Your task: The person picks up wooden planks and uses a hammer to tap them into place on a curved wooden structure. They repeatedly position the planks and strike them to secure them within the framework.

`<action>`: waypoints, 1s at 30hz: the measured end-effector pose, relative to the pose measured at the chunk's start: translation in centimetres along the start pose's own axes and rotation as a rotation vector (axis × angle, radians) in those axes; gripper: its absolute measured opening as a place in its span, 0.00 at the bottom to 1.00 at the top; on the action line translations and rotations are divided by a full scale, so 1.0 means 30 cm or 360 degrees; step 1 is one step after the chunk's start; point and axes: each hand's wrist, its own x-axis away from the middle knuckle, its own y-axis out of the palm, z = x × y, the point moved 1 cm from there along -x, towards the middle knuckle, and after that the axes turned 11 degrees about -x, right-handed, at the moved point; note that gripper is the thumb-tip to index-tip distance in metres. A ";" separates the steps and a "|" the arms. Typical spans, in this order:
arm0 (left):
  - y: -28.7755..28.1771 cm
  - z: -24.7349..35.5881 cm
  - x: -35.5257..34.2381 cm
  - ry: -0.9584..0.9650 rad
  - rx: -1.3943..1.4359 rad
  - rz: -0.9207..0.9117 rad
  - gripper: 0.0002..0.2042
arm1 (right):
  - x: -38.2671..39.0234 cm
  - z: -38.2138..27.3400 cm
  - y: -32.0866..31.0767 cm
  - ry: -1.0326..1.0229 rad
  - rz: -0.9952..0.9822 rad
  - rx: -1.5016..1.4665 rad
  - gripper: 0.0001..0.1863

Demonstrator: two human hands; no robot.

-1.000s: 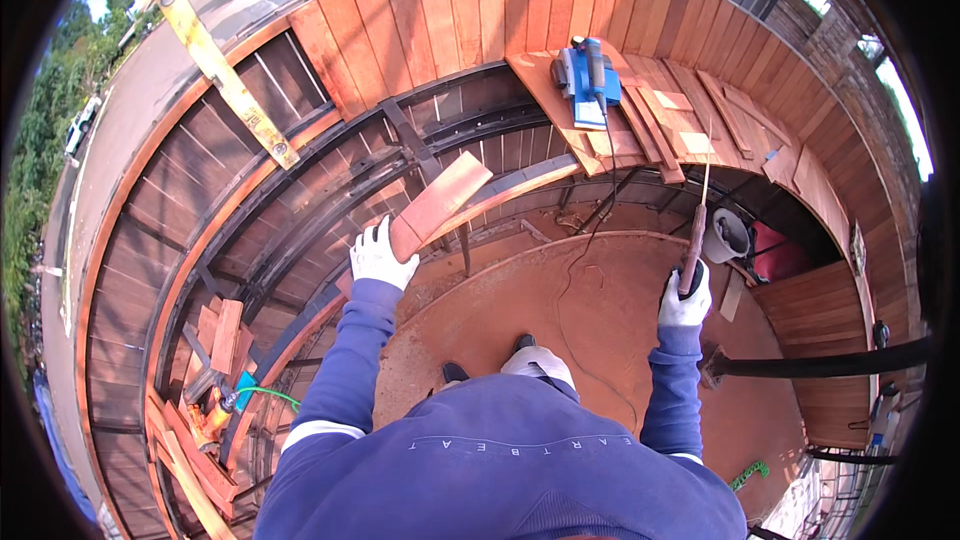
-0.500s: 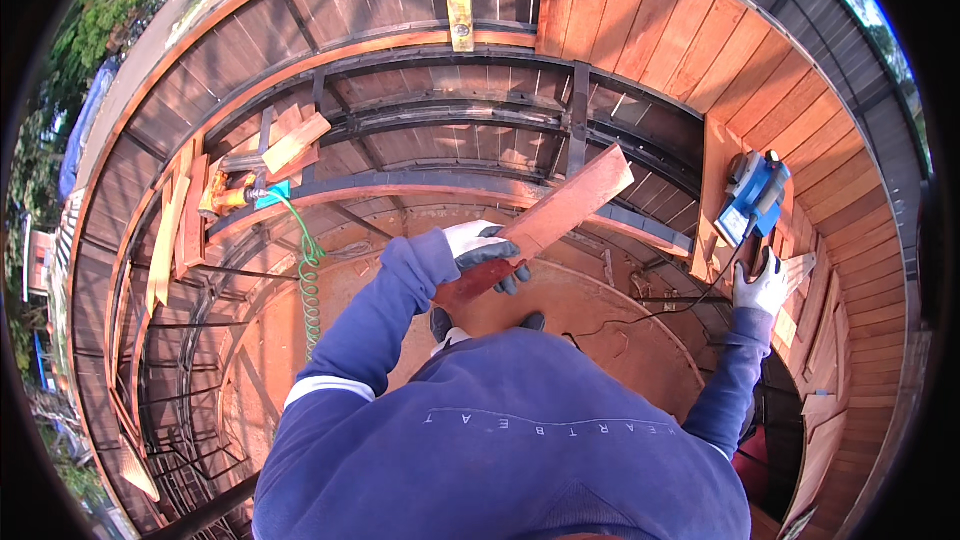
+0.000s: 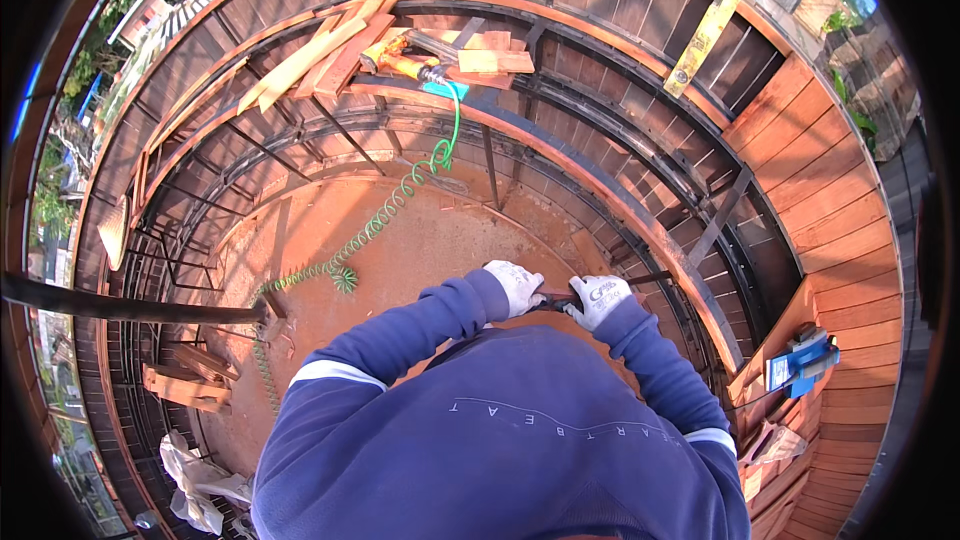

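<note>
My two gloved hands are close together in front of my body, below the middle of the view. My left hand [image 3: 515, 287] and my right hand [image 3: 601, 299] both have their fingers curled inward. Between them shows only a narrow reddish strip of a wooden board [image 3: 556, 298]; my hands and torso hide the rest. The gloves are white with dark grey fingers. To the right of my right hand, a blue power tool [image 3: 803, 362] rests on the planked bench.
A yellow-orange air tool [image 3: 403, 60] lies on the curved frame among loose boards [image 3: 320, 58], its green coiled hose [image 3: 385, 215] trailing to the floor. A yellow bar [image 3: 715, 20] leans across the upper rail. A dark pole [image 3: 130, 302] crosses at left, near wood offcuts [image 3: 188, 387].
The view has turned left. My right hand has left its place beside the blue power tool and joined my left hand. The board has come in close and now shows only as a strip.
</note>
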 end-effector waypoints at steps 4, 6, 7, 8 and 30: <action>0.085 -0.110 0.030 -0.0240 0.0056 -0.0028 0.17 | -0.156 -0.035 0.091 -0.0002 -0.0175 -0.0055 0.23; 0.139 -0.151 0.043 -0.0312 0.0119 -0.0141 0.18 | -0.214 -0.059 0.133 0.0054 -0.0308 -0.0104 0.24; 0.187 -0.177 0.043 -0.0342 0.0144 -0.0173 0.18 | -0.242 -0.083 0.143 0.0090 -0.0402 -0.0089 0.24; 0.226 -0.201 0.043 -0.0371 0.0164 -0.0200 0.19 | -0.271 -0.111 0.149 0.0125 -0.0489 -0.0070 0.24; 0.025 -0.378 0.090 0.0049 0.0290 0.0020 0.22 | -0.260 -0.170 -0.035 0.0147 -0.0197 -0.0087 0.23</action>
